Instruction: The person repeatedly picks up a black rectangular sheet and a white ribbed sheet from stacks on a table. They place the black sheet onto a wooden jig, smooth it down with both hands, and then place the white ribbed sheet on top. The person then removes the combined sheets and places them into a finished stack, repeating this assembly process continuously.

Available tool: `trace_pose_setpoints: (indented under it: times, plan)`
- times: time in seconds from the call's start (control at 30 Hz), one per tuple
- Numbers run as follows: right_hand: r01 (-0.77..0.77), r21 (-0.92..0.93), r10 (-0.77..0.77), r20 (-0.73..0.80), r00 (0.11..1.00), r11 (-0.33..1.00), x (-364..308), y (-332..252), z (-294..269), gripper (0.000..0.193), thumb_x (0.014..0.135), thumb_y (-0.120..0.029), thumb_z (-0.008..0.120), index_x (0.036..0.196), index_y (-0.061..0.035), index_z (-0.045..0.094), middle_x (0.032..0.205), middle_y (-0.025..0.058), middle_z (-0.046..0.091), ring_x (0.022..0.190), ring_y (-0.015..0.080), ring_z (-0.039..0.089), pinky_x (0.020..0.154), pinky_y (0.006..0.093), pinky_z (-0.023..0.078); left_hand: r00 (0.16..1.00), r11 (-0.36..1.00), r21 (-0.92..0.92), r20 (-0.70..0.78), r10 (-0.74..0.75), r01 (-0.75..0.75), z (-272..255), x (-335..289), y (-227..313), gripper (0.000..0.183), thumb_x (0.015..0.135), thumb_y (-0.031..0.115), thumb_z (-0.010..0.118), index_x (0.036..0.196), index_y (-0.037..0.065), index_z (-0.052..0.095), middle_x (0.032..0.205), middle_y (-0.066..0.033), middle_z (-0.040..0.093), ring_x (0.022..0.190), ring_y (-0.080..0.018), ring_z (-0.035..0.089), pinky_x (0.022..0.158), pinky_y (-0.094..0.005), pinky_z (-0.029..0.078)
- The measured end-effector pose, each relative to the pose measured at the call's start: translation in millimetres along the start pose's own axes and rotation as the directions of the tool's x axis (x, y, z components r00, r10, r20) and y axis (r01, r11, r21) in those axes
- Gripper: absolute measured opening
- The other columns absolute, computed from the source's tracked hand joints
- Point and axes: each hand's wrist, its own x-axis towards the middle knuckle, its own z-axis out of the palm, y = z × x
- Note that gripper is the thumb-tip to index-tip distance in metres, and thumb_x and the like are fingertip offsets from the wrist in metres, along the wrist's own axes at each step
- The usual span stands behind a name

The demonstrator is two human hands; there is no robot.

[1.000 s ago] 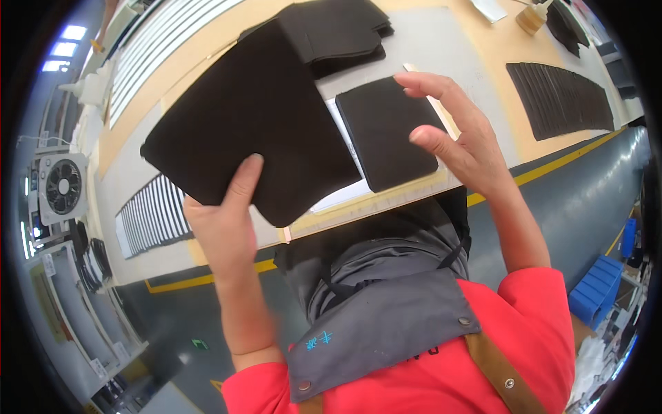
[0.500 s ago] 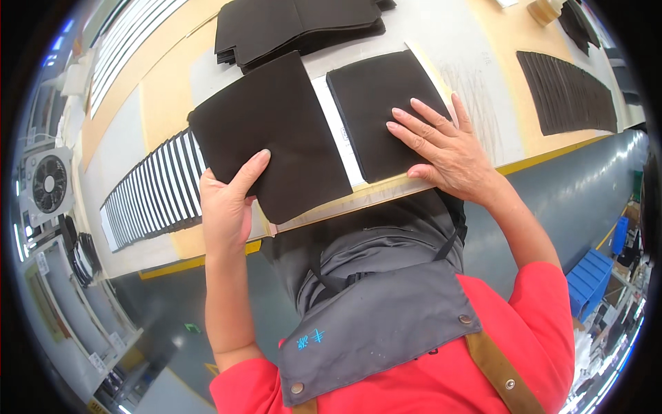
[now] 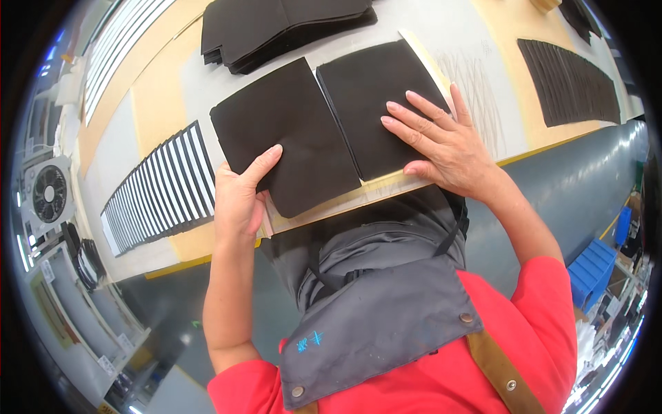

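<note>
along the near side of the table [image 3: 472,41], the left hand [image 3: 238,196] holds a black panel [image 3: 303,148] by its left edge, thumb on top, other fingers mostly hidden; the right hand [image 3: 452,152] lays slightly spread fingers on a second panel [image 3: 365,83] to the right. their neighbouring edges could skew if the one-sided grip lets the held panel swing.
</note>
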Motion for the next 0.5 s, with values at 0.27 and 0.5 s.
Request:
trace_pose_setpoints:
  times: [0.27, 0.5]
  plan:
    - [-0.010, 0.014, 0.010, -0.002, 1.000, 1.000, -1.1, -2.1, 0.1, 0.073, 0.097, -0.064, 0.052, 0.159, -0.0266, 0.045, 0.163, -0.0068, 0.045, 0.154, 0.0207, 0.035, 0.129, 0.0626, 0.005, 0.999, 0.998, 0.050, 0.008, -0.031, 0.030, 2.7, 2.9, -2.2, 0.029, 0.088, 0.004, 0.083, 0.114, -0.002, 0.070, 0.106, -0.0123, 0.075, 0.093, -0.0205, 0.075, 0.076, -0.0350, 0.065]
    - [-0.014, 0.010, 0.014, -0.007, 1.000, 1.000, -0.9, -2.8, 1.2, 0.073, 0.097, -0.066, 0.050, 0.158, -0.0268, 0.047, 0.162, -0.0064, 0.046, 0.154, 0.0204, 0.034, 0.130, 0.0624, 0.004, 0.999, 0.996, 0.077, -0.033, -0.041, 0.044, 5.1, 5.5, -3.6, 0.032, 0.087, 0.006, 0.084, 0.114, -0.002, 0.070, 0.106, -0.0120, 0.075, 0.092, -0.0203, 0.075, 0.073, -0.0345, 0.065]
